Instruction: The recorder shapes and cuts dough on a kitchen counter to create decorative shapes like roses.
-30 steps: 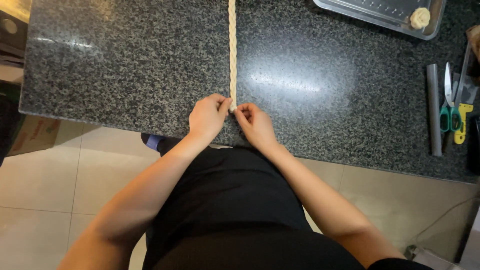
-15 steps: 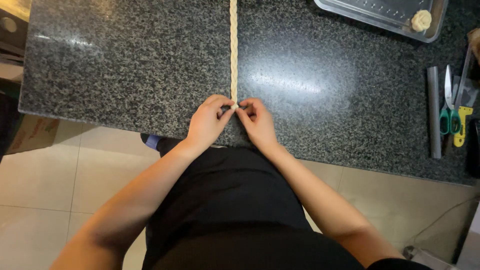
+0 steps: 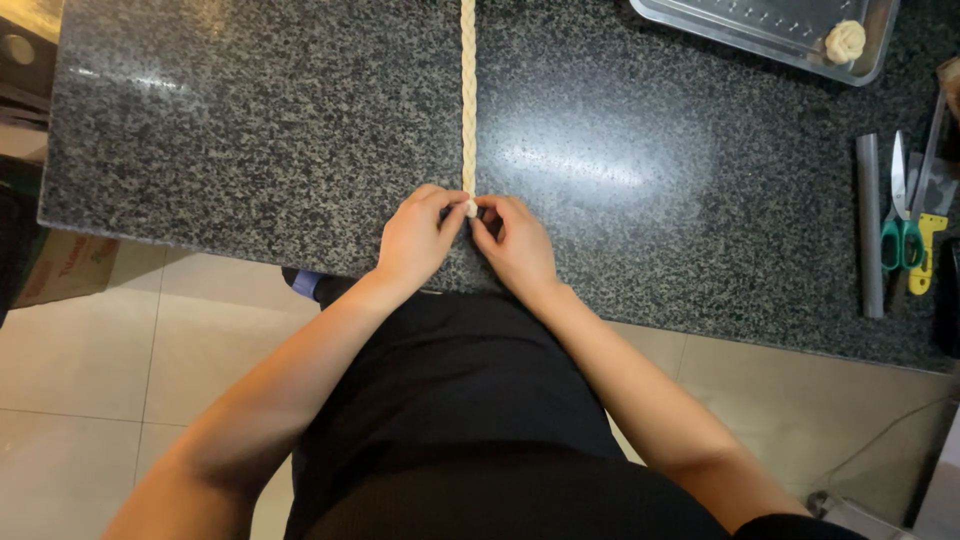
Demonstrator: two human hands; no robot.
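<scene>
While a brown box (image 3: 55, 270) sits lower-left, both hands pinch twisted dough rope (image 3: 467, 100) end.

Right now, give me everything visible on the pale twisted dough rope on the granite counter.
The pale twisted dough rope is cream-coloured, thin and plaited-looking, soft like raw dough. It lies straight on the speckled dark granite counter, running from the top edge of the picture down to the person's hands. The left hand and right hand pinch its near end between fingertips; the far end is out of view.
</scene>
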